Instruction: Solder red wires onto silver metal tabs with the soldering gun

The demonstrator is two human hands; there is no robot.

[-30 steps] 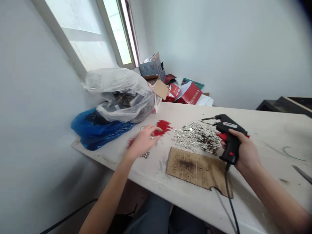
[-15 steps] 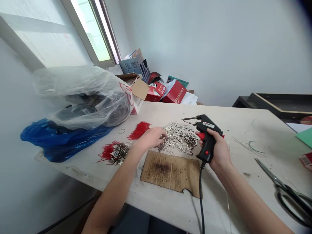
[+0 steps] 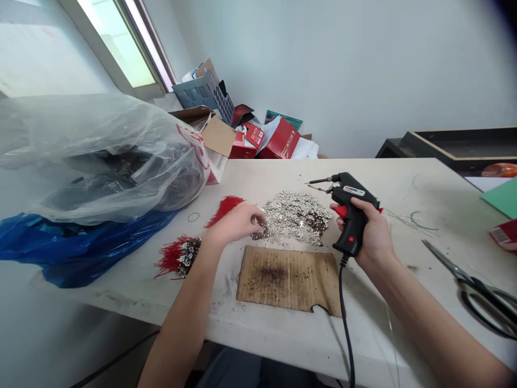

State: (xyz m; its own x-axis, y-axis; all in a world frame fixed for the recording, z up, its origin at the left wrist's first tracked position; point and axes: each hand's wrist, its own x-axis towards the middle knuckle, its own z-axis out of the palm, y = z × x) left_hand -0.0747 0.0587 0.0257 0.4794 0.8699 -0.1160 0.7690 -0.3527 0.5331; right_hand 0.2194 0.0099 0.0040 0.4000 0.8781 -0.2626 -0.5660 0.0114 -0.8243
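My right hand [image 3: 375,237] grips a black soldering gun [image 3: 352,223] with a red trigger. Its thin tip points left above the table, and its cord runs down toward me. My left hand [image 3: 241,220] is at the left edge of a pile of small silver metal tabs [image 3: 288,213], its fingers curled together; what they pinch, if anything, is too small to make out. Just beyond that hand lies a bunch of red wires [image 3: 224,209]. Left of my forearm is a heap of red wires with metal tabs [image 3: 181,256]. A scorched cardboard piece [image 3: 291,280] lies between my arms.
Scissors [image 3: 468,283] rest at the right, near loose wire scraps [image 3: 420,221]. A large clear plastic bag [image 3: 153,145] and a blue plastic bag [image 3: 81,248] occupy the left side. Red boxes [image 3: 280,139] are heaped beyond the far edge. A black tray [image 3: 464,143] stands back right.
The head view has shifted slightly. My left hand has drawn back a little to the left edge of the tab pile, fingers curled. My right hand still holds the soldering gun.
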